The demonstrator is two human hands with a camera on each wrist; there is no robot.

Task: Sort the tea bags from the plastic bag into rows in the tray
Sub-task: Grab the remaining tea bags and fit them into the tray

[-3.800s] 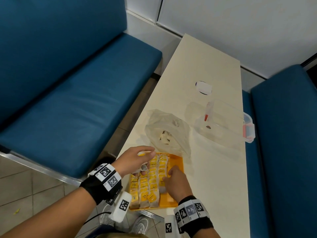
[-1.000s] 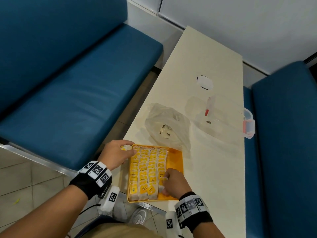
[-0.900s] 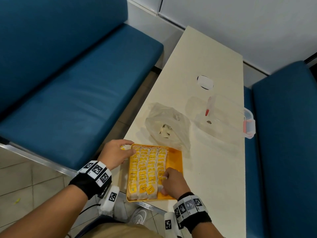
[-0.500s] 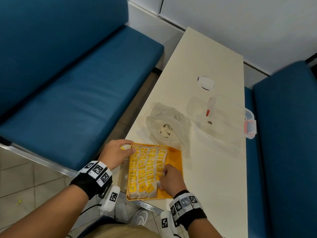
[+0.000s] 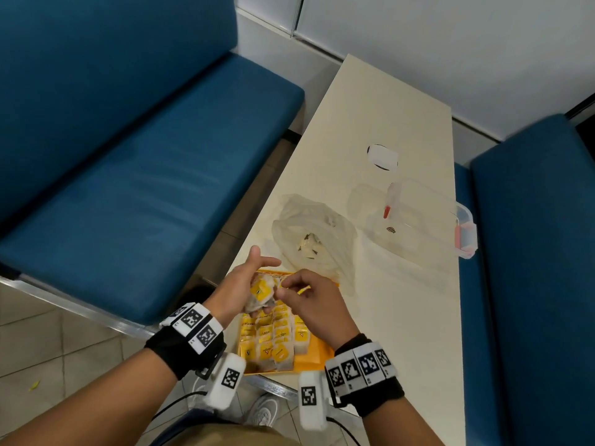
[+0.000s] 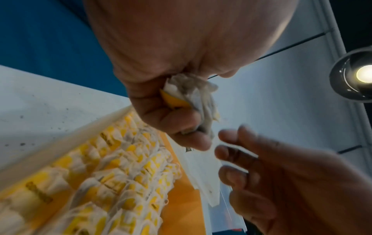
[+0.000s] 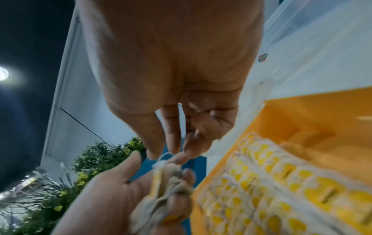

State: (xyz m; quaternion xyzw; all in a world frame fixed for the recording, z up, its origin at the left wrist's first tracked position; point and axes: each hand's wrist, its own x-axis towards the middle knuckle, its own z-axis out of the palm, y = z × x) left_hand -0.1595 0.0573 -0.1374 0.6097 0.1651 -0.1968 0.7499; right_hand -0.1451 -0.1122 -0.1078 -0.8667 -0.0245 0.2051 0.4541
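An orange tray [image 5: 317, 354] at the table's near edge holds several rows of white tea bags [image 5: 273, 336] with yellow tags. Above its far half my left hand [image 5: 249, 284] grips a small bunch of tea bags [image 5: 261, 292]; the bunch [image 6: 193, 93] shows crumpled in the left wrist view. My right hand [image 5: 289, 286] meets it from the right. Its thumb and fingertips [image 7: 169, 147] pinch a thin white string at the top of the bunch [image 7: 167, 182]. The clear plastic bag [image 5: 315, 243] lies just beyond the tray, with a few tea bags inside.
A clear lidded container [image 5: 418, 220] with a pink clasp stands right of the bag. A small white round object [image 5: 382, 157] lies farther back. Blue benches [image 5: 145, 175] flank the narrow cream table [image 5: 402, 317]. The tray's right strip [image 7: 292, 124] holds no tea bags.
Both hands have lifted off the tray and come together above it. The left left the tray's rim with its bunch; the right left the rows and now pinches at the bunch.
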